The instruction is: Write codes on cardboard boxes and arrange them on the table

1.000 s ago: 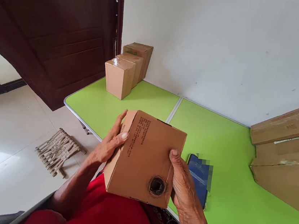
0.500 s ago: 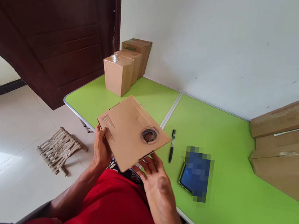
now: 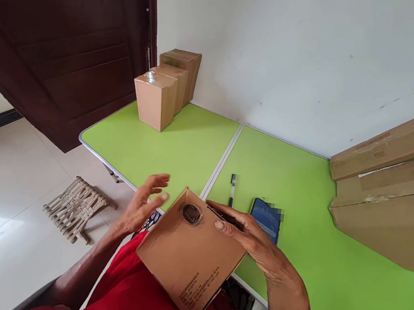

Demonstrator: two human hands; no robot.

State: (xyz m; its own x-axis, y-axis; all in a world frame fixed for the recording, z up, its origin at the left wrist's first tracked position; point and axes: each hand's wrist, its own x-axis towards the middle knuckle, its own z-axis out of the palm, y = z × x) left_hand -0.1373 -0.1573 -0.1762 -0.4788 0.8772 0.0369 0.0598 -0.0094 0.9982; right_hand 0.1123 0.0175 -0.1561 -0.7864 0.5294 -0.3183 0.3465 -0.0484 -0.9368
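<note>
A brown cardboard box is tilted above my lap, at the table's near edge. Its upper face has a round hole ringed with dark scribbled lines, and printed text near the lower corner. My right hand grips the box's right side, thumb on the upper face and fingers along the edge. My left hand is off the box, just left of it, fingers apart and holding nothing. Beyond the box, a pen and a phone with a lit screen lie on the green table.
Several cardboard boxes stand in a row at the table's back left, near a dark door. Larger cartons rest at the right against the white wall. A woven stool is on the tiled floor at left.
The box has been turned round, so the hole is now at the far side and the print nearer me. My left hand has let go; my right hand now grips the box's right side.
</note>
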